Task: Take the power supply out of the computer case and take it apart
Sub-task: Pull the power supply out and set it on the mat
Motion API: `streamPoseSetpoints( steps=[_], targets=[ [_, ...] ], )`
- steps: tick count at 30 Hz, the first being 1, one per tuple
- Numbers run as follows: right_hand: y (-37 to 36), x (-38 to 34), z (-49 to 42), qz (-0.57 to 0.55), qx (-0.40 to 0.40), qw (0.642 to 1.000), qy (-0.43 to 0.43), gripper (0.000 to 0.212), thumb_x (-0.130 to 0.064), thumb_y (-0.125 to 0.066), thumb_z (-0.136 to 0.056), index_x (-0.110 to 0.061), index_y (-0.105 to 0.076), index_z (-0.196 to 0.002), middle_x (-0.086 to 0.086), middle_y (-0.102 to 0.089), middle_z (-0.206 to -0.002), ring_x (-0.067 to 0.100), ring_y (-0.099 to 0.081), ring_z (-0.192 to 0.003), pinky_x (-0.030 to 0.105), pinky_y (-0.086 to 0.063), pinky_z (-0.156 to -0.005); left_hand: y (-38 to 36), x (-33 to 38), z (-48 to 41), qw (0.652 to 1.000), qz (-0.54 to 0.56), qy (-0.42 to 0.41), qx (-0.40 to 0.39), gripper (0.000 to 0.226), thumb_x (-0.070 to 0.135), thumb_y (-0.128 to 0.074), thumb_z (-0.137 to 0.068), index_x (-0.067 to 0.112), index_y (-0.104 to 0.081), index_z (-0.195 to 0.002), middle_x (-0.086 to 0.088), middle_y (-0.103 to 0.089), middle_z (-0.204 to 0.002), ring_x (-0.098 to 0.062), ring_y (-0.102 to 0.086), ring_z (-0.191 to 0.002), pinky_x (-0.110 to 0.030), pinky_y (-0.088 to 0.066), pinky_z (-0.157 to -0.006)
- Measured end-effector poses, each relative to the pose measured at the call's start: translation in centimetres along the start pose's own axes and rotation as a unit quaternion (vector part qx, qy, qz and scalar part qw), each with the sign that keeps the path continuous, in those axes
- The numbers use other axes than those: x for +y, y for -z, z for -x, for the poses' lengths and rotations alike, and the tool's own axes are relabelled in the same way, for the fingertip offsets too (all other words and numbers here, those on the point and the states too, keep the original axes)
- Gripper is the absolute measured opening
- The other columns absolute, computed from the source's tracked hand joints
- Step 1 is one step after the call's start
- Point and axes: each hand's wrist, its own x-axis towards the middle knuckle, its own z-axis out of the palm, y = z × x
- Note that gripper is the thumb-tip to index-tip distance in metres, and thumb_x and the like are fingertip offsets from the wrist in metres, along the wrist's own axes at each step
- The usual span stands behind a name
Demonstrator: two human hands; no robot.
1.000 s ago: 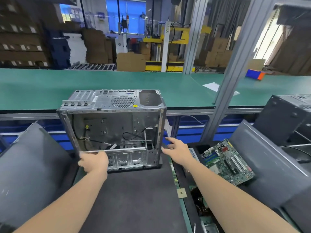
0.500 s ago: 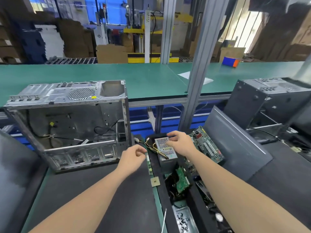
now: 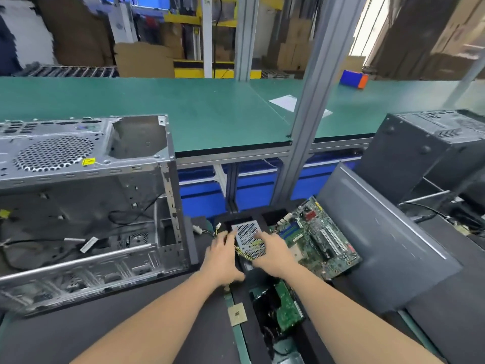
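The open silver computer case [image 3: 86, 179] lies on its side at the left, with loose black cables inside. To its right a small grey power supply [image 3: 245, 232] with a perforated top and yellow wires sits in a dark bin. My left hand [image 3: 221, 254] is at its left side, fingers curved against it. My right hand [image 3: 271, 252] lies over its top right, fingers spread on the mesh. How firmly either hand grips is hidden by blur.
A green motherboard [image 3: 317, 237] lies just right of the power supply. Smaller boards [image 3: 286, 311] fill the bin nearer me. A grey panel [image 3: 380, 232] leans at the right, with a dark case [image 3: 425, 151] behind it. A metal post [image 3: 309, 127] rises from the green bench.
Both hands left the computer case and moved right to the power supply in the bin. My view swung right, so the case now sits at the left.
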Motion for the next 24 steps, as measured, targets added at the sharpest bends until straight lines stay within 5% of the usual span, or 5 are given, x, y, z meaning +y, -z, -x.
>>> streamPoseSetpoints(
  steps=[5, 11, 15, 21, 24],
  targets=[
    [-2.3, 0.0, -1.3, -0.068, -0.009, 0.996, -0.054, 0.105, -0.053, -0.070, -0.062, -0.036, -0.025, -0.155, 0.008, -0.029, -0.150, 0.037, -0.043, -0.133, 0.050, -0.046, -0.105, -1.0, -1.2, -4.4, 0.996, -0.058, 0.021, -0.067, 0.128, 0.021, -0.079, -0.080, 0.030, 0.019, -0.162, -0.009, 0.014, -0.172, -0.030, 0.005, -0.160, -0.044, -0.003, -0.130],
    [-4.8, 0.0, -1.8, 0.088, 0.037, 0.995, -0.040, 0.120, -0.058, -0.076, -0.071, -0.037, 0.000, -0.162, 0.018, -0.037, -0.143, 0.039, -0.034, -0.132, 0.047, -0.042, -0.105, -1.0, -2.1, -6.7, 0.997, -0.008, 0.017, -0.071, 0.125, 0.015, -0.080, -0.078, 0.045, 0.009, -0.161, -0.004, -0.017, -0.172, -0.017, -0.010, -0.160, -0.039, -0.004, -0.128],
    [-5.0, -0.5, -1.6, 0.080, 0.089, 0.992, -0.048, 0.112, -0.056, -0.076, -0.071, -0.040, -0.011, -0.160, 0.014, -0.046, -0.134, 0.038, -0.043, -0.123, 0.046, -0.047, -0.098, -1.1, -2.9, -6.3, 0.999, 0.013, -0.001, -0.047, 0.104, 0.008, -0.063, -0.093, 0.048, 0.005, -0.161, -0.001, -0.019, -0.172, -0.016, -0.007, -0.160, -0.037, -0.005, -0.125],
    [-0.4, -1.5, -1.7, -0.079, 0.133, 0.986, -0.060, 0.098, -0.048, -0.072, -0.060, -0.039, -0.039, -0.152, 0.004, -0.063, -0.128, 0.032, -0.055, -0.121, 0.043, -0.051, -0.097, 0.6, -2.6, -5.2, 0.997, 0.061, -0.030, 0.027, 0.072, 0.005, -0.038, -0.108, 0.043, -0.010, -0.163, -0.006, -0.018, -0.172, -0.023, -0.014, -0.159, -0.035, -0.014, -0.125],
    [2.2, -1.9, -1.1, -0.145, 0.128, 0.979, -0.063, 0.091, -0.042, -0.077, -0.061, -0.037, -0.048, -0.147, -0.005, -0.066, -0.125, 0.020, -0.062, -0.105, 0.036, -0.054, -0.080, 1.6, -2.1, -4.4, 0.990, 0.117, -0.031, 0.069, 0.064, 0.011, -0.038, -0.111, 0.037, -0.014, -0.164, -0.003, -0.014, -0.173, -0.020, -0.006, -0.161, -0.037, -0.009, -0.127]
  ],
)
